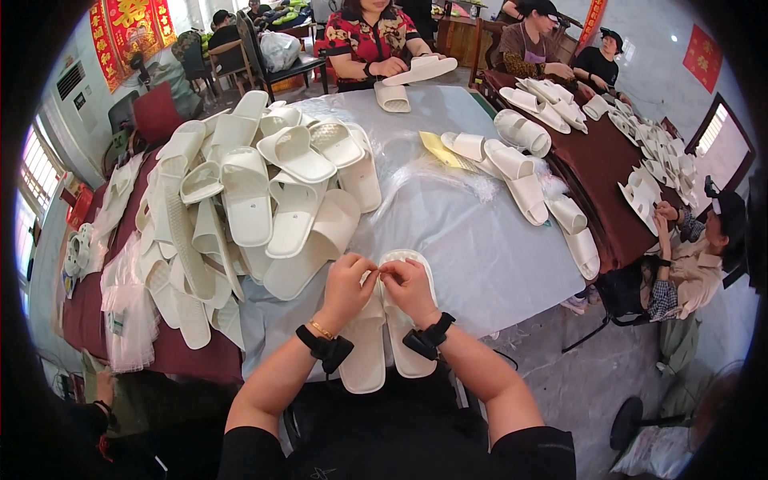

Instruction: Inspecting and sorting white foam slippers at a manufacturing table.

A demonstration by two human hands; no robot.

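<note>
Over paired slippers, holds fingers of left hand and right hand pinched, cannot tell whether on anything; apparently has these unfinished and the pile to go.

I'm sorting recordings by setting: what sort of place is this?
Probably a small slipper workshop, though the room itself could be a converted one. A big heap of white slippers covers part of the table, clear plastic lies left of the heap, and a co-worker opposite holds a slipper.
</note>
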